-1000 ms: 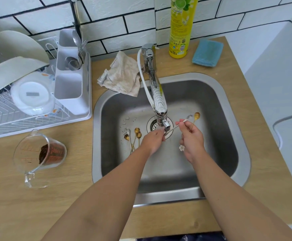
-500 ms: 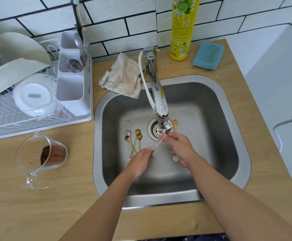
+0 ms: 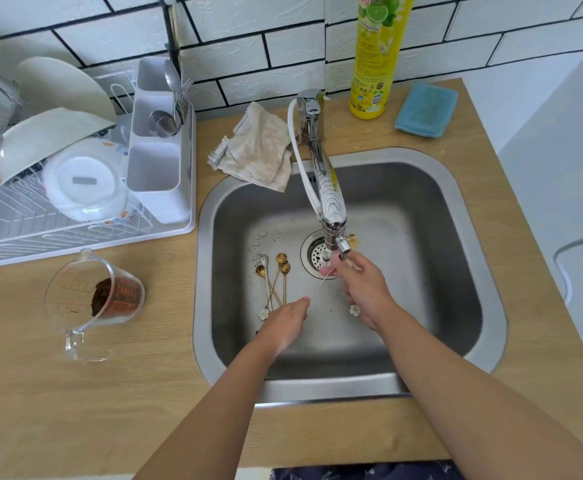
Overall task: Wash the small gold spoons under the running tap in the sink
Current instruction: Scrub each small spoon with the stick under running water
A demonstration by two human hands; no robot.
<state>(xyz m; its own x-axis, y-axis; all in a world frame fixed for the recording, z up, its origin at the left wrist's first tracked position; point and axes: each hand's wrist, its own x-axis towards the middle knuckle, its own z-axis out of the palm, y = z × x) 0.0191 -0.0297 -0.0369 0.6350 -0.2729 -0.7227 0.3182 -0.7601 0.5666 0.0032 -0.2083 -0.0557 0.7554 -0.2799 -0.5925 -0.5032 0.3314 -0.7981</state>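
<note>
Nearest the viewer, the left hand [image 3: 285, 322] is held low over the sink [image 3: 463, 344], its fingertips closed in a pinch on the handle end of a thin spoon [image 3: 318, 285]. The shaft runs up and to the right to the right hand [image 3: 364, 287], whose fingers are curled around the bowl end just below the tap [image 3: 331, 206] nozzle. A second spoon appears to be tucked in the right hand as well, a flower-shaped handle end [image 3: 354, 310] showing below the palm and a gold tip beside the nozzle, though blur leaves this uncertain.

The rinse would be done best with the bowl kept directly under the outlet, the shaft stretched lightly between both pinches, and the bowl rubbed by the right fingertips while the spoon is turned. A firm but light pinch is called for, since a thin wet handle can slip and fall toward the drain [image 3: 318, 256].

Farther left on the sink floor, a cluster of gold spoons [image 3: 276, 278] lies apart from both hands, untouched and presumably yet to be washed. The water stream itself cannot be made out clearly.
</note>
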